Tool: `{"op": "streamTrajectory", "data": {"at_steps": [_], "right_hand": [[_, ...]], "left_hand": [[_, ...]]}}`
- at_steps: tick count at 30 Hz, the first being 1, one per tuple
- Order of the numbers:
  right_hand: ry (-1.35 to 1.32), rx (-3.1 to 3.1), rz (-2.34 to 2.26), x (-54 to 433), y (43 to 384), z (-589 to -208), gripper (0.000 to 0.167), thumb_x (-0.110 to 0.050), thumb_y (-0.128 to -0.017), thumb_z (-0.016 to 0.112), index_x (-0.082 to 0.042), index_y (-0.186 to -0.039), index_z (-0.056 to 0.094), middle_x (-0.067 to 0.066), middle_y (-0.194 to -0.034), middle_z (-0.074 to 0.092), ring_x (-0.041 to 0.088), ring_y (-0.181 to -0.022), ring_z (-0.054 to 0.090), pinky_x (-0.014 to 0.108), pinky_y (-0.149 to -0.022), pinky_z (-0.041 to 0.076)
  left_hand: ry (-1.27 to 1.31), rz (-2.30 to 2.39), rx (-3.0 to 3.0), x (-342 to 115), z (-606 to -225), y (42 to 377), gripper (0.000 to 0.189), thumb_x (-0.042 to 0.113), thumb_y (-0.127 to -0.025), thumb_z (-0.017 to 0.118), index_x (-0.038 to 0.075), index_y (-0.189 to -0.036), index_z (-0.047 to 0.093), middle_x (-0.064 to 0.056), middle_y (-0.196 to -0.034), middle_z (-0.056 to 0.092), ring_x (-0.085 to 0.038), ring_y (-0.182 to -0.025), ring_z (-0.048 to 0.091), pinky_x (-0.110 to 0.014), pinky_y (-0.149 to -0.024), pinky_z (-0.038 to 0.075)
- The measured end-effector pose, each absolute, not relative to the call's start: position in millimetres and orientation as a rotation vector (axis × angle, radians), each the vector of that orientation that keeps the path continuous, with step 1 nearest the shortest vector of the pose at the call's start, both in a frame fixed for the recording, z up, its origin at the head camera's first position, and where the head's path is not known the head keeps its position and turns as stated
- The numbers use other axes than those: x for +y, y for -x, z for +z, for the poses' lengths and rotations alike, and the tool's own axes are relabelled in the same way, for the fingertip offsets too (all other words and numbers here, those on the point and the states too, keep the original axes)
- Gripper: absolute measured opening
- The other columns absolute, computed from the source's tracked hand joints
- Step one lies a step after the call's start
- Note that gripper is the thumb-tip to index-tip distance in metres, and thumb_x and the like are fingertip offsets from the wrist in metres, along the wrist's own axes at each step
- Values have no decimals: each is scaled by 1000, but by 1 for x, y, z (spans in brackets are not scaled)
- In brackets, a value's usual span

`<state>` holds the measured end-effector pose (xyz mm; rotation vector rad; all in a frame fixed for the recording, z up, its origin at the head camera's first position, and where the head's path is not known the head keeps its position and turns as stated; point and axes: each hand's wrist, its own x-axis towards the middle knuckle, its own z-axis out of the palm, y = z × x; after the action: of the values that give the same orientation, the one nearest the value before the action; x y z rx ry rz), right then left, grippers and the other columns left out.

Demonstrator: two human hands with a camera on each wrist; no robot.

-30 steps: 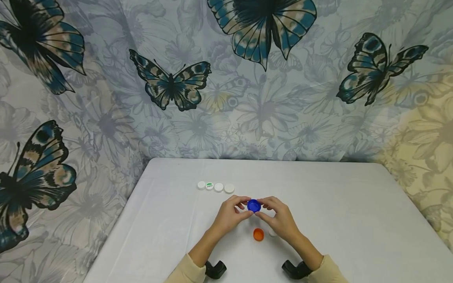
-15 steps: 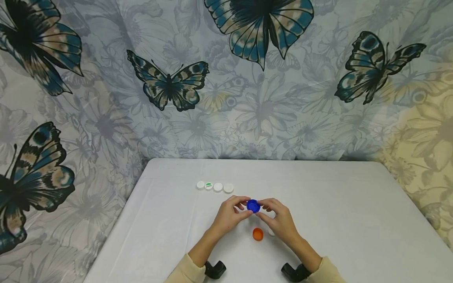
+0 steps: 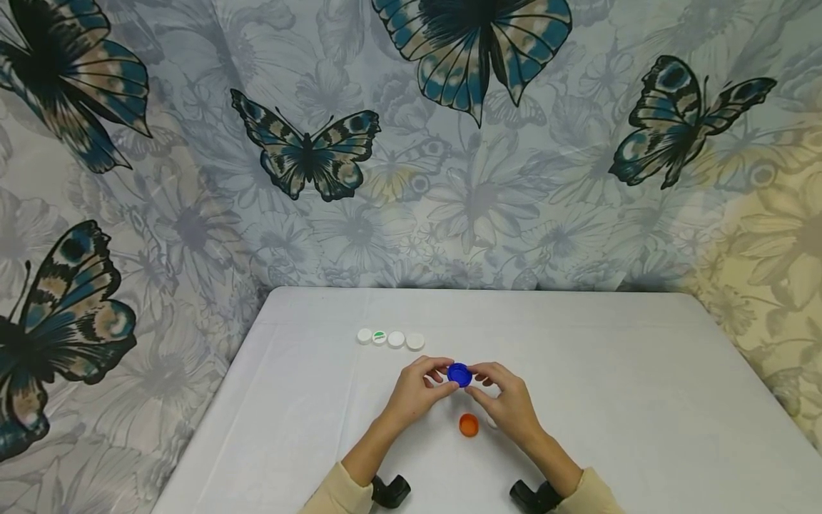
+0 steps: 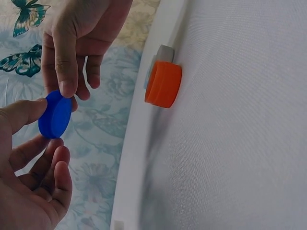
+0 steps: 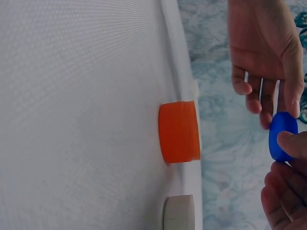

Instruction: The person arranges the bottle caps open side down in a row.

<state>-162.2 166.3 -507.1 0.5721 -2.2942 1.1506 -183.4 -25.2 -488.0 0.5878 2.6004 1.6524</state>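
Observation:
A round blue bottle cap (image 3: 459, 375) is held up between both hands, its hollow side facing the head camera. The left hand (image 3: 414, 392) pinches its left edge between thumb and fingers. From the other side the right hand (image 3: 507, 400) pinches the right edge in the same way. In the left wrist view the blue cap (image 4: 55, 115) is seen tilted, clear of the table. Below the hands an orange cap (image 3: 469, 425) lies on the table. Beside it a white cap (image 3: 492, 422) is partly hidden by the right hand.
Several white caps (image 3: 396, 340) stand in a row further back on the white table (image 3: 616, 371), one with a green mark. Black wrist-worn devices (image 3: 392, 492) sit at both forearms. A butterfly-patterned cloth (image 3: 308, 243) hangs behind the table.
Both hands keep their pinch on the blue cap in nearly the same place. Only a slight shift of the whole head view shows.

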Motion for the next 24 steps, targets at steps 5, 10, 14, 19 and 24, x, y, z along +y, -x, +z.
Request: {"op": "streamTrajectory", "data": {"at_steps": [5, 10, 14, 19, 24], "right_hand": [[-575, -2284, 1161, 165, 162, -509, 33, 2, -70, 83, -4, -100, 72, 5, -91, 71, 19, -75, 63, 31, -65, 55], [-574, -2277, 1180, 165, 162, -511, 31, 2, -72, 81, -4, -100, 72, 4, -91, 72, 17, -74, 63, 30, -65, 56], [-582, -2266, 1194, 165, 164, -513, 30, 4, -73, 80, -3, -101, 72, 4, -91, 72, 17, -75, 63, 31, -65, 56], [-597, -2256, 1207, 165, 165, -515, 30, 6, -72, 79, -2, -101, 72, 5, -90, 72, 19, -75, 63, 31, -65, 56], [-592, -2260, 1218, 164, 165, -515, 29, 6, -72, 79, -3, -99, 72, 4, -90, 72, 18, -75, 63, 29, -66, 56]], "left_hand": [[-589, 1651, 2600, -26, -489, 183, 36, 23, -86, 75, 5, -116, 69, -10, -98, 68, -14, -82, 61, -17, -70, 51], [-572, 1647, 2611, -27, -490, 183, 35, 23, -86, 75, 5, -116, 69, -9, -97, 68, -17, -84, 62, -17, -70, 50], [-566, 1654, 2618, -27, -492, 183, 34, 22, -86, 74, 4, -115, 69, -10, -97, 69, -22, -85, 63, -17, -70, 49], [-558, 1657, 2615, -27, -493, 183, 34, 23, -87, 74, 4, -114, 69, -10, -96, 70, -20, -85, 64, -18, -70, 50], [-551, 1643, 2609, -28, -495, 183, 33, 24, -87, 73, 5, -114, 70, -10, -97, 70, -12, -84, 62, -18, -71, 50]]}}
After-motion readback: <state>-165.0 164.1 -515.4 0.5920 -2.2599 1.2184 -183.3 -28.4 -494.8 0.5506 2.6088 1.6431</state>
